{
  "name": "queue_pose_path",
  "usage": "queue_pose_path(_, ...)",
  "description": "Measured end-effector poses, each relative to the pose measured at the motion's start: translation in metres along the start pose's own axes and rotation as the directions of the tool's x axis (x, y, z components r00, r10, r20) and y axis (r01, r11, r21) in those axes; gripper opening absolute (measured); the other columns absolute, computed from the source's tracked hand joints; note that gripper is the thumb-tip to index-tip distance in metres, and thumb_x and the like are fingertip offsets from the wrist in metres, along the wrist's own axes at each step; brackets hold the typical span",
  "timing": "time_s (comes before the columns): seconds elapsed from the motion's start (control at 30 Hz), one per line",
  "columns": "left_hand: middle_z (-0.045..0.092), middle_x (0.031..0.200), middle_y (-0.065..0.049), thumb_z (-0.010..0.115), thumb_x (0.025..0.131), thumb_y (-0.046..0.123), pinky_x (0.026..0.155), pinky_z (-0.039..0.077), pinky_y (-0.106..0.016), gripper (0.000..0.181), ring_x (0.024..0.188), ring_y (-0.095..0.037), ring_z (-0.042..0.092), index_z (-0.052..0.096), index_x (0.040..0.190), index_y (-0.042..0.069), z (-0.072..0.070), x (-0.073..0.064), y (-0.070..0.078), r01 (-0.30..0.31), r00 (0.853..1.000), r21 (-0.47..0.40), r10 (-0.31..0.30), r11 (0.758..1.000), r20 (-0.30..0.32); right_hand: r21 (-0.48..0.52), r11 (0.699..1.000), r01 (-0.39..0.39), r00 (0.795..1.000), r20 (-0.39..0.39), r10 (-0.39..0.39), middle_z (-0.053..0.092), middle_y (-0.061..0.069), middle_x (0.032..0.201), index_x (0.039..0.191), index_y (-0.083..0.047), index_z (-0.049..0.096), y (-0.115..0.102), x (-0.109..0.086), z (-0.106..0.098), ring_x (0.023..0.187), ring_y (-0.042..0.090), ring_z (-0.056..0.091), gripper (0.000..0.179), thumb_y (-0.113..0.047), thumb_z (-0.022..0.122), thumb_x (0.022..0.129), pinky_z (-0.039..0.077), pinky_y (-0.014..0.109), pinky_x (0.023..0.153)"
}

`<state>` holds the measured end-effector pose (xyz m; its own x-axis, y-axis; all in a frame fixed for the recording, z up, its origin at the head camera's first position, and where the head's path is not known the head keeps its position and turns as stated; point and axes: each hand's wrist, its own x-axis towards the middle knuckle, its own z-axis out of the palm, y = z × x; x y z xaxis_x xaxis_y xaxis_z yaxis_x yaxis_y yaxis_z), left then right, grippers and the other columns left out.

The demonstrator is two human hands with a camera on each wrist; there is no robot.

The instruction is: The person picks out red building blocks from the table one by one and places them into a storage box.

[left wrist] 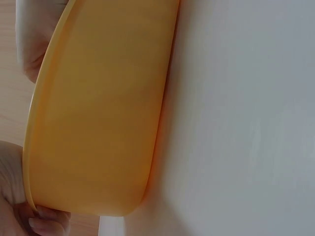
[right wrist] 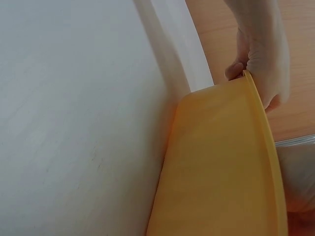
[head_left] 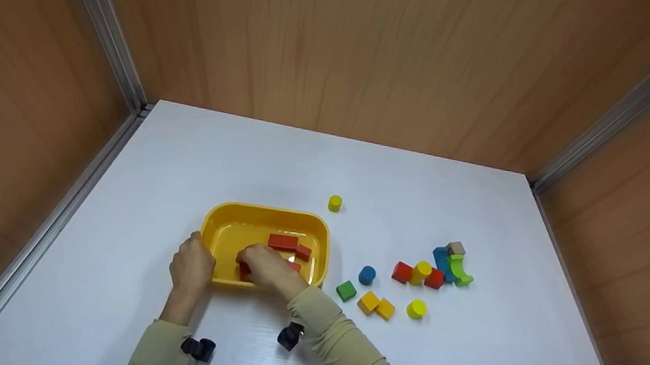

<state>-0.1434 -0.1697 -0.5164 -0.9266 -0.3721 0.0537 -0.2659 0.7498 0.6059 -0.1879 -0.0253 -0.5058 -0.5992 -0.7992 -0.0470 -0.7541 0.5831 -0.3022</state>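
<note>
A yellow plastic tray (head_left: 268,208) stands on the white table with several red blocks (head_left: 283,242) inside it. My left hand (head_left: 192,265) grips the tray's left rim; in the left wrist view its fingertips (left wrist: 47,223) curl under the edge near a corner. Over the near wall reaches my right hand (head_left: 266,266), its fingers bent down around a red block (head_left: 244,271) in the near left part of the tray. In the right wrist view the tray wall (right wrist: 216,157) hides most of that hand, and the fingertips are out of sight.
Right of the tray lie a blue cylinder (head_left: 367,275), a green cube (head_left: 346,291), orange blocks (head_left: 368,303) and a yellow cylinder (head_left: 416,308). Further right, red, yellow, blue and green blocks (head_left: 458,271) cluster. Another yellow cylinder (head_left: 335,203) stands behind. Wooden panels (head_left: 341,56) enclose the table.
</note>
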Motion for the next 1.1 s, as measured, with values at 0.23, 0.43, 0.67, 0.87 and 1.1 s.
queue_pose_path(0.23,0.055,0.081,-0.029,0.046,0.080,-0.008,0.048,0.047,-0.042,0.028,0.061,-0.035,0.058,0.046,0.106,-0.018,-0.001,0.000,-0.001,-0.023,1.000,-0.008,0.023,1.000,-0.013,-0.031,1.000,0.003,1.000,0.007,-0.003,0.059,-0.002,0.073,0.084,-0.010,0.065,0.000,0.001,0.000,0.064,0.008,0.047,0.011,-0.016,0.069,0.076,0.039,0.013,0.060)
queue_pose_path(0.43,0.055,0.080,-0.027,0.047,0.080,-0.007,0.049,0.047,-0.043,0.027,0.062,-0.035,0.058,0.047,0.104,-0.017,-0.001,0.000,-0.001,-0.023,0.999,-0.003,0.023,1.000,-0.025,-0.010,1.000,-0.013,1.000,0.021,0.013,0.057,-0.004,0.076,0.086,-0.011,0.064,0.001,-0.001,0.000,0.067,0.007,0.047,0.012,-0.017,0.068,0.077,0.040,0.012,0.063)
queue_pose_path(0.67,0.055,0.083,-0.027,0.046,0.080,-0.007,0.051,0.047,-0.043,0.030,0.063,-0.033,0.058,0.046,0.108,-0.017,-0.001,0.000,0.000,-0.004,1.000,-0.003,0.004,1.000,-0.004,-0.019,1.000,0.007,1.000,0.000,-0.007,0.060,-0.001,0.091,0.099,-0.010,0.065,0.003,-0.008,-0.006,0.080,0.009,0.054,0.024,-0.022,0.067,0.079,0.042,0.015,0.074)
queue_pose_path(0.87,0.055,0.083,-0.028,0.047,0.081,-0.007,0.050,0.046,-0.042,0.029,0.062,-0.032,0.057,0.045,0.108,-0.017,-0.003,0.000,0.001,0.003,1.000,-0.006,-0.003,1.000,0.004,0.062,0.998,-0.025,1.000,-0.015,0.026,0.061,0.000,0.099,0.105,-0.009,0.064,0.005,-0.016,-0.012,0.088,0.009,0.055,0.030,-0.026,0.065,0.080,0.042,0.016,0.079)
queue_pose_path(1.1,0.055,0.085,-0.028,0.048,0.079,-0.007,0.051,0.048,-0.043,0.034,0.063,-0.033,0.058,0.044,0.112,-0.017,0.002,0.002,0.000,0.018,1.000,-0.006,-0.018,1.000,0.010,0.095,0.993,-0.073,0.993,-0.084,0.081,0.060,0.002,0.102,0.107,-0.008,0.062,0.008,-0.026,-0.018,0.090,0.011,0.055,0.030,-0.024,0.063,0.081,0.042,0.017,0.081)
